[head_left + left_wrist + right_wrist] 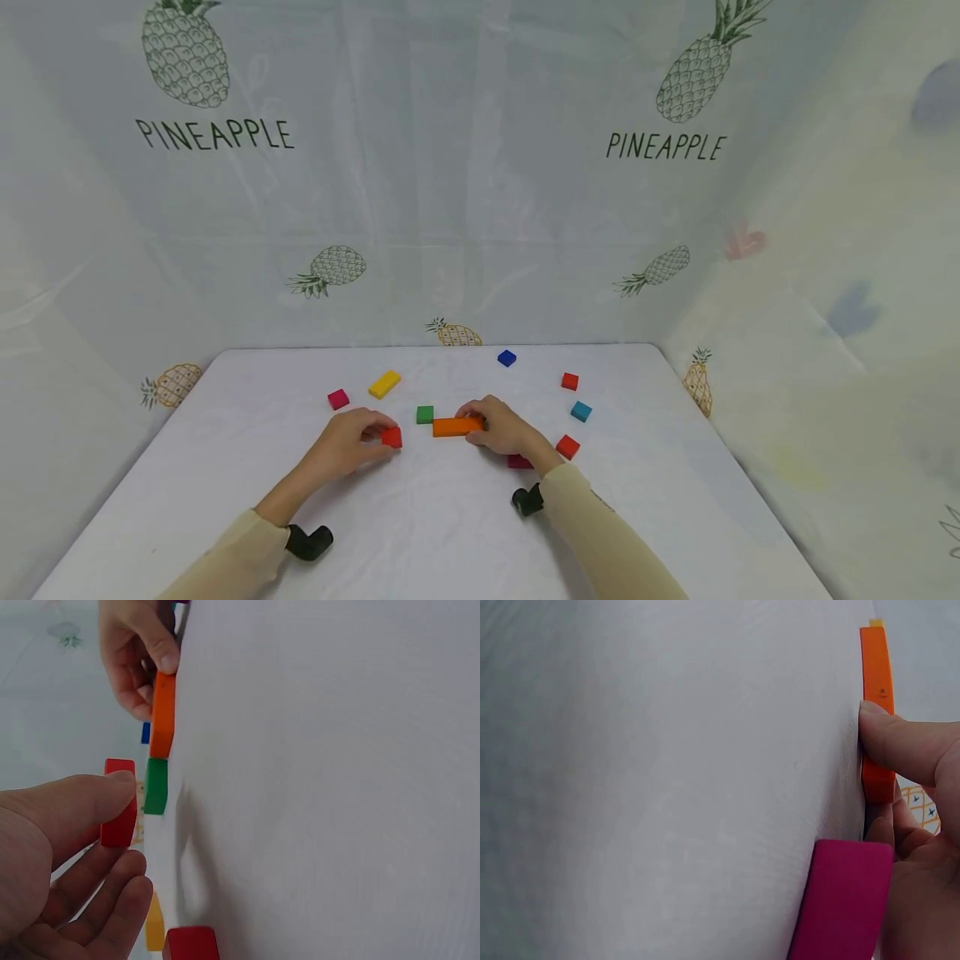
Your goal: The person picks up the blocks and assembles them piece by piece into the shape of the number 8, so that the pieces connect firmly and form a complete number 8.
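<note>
My left hand (351,443) pinches a small red block (118,802) between thumb and fingers, held above the white table in the left wrist view. At the right end of a long orange block (453,427), my right hand (504,429) grips it with thumb in front and fingers behind. The orange block lies on the table. A green block (425,414) sits close by the orange block's left end. Under my right wrist, a magenta block (844,900) is partly hidden in the head view.
On the table's left are a yellow block (385,384) and a crimson block (338,399). A dark blue block (507,358) stands at the back. To the right lie a light blue block (581,411) and two red blocks (567,447). A pineapple-print curtain (465,200) hangs behind.
</note>
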Motion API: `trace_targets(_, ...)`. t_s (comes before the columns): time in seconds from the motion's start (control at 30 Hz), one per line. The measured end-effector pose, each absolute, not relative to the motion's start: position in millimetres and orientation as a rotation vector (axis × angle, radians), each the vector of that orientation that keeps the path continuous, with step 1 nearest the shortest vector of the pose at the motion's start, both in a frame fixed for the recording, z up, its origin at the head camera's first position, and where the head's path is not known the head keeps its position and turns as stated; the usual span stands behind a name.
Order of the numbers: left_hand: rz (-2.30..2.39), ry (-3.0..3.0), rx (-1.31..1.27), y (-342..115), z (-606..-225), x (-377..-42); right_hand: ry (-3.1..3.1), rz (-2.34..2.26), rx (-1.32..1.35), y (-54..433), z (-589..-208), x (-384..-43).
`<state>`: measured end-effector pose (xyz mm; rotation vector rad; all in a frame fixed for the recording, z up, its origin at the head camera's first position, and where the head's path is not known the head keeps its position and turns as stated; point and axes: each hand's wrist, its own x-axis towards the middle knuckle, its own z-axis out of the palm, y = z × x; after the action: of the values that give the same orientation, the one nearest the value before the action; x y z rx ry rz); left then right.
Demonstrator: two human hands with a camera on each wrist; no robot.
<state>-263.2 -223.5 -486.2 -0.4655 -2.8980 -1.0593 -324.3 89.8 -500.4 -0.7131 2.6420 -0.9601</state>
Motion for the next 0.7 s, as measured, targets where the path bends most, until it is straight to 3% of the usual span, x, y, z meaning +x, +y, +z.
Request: trace_targets(0.7, -1.029, -2.946, -0.526, -189.6, -494.5, -272.7, 2.648, -0.949, -0.713, 89.1, -501.3, -324.8)
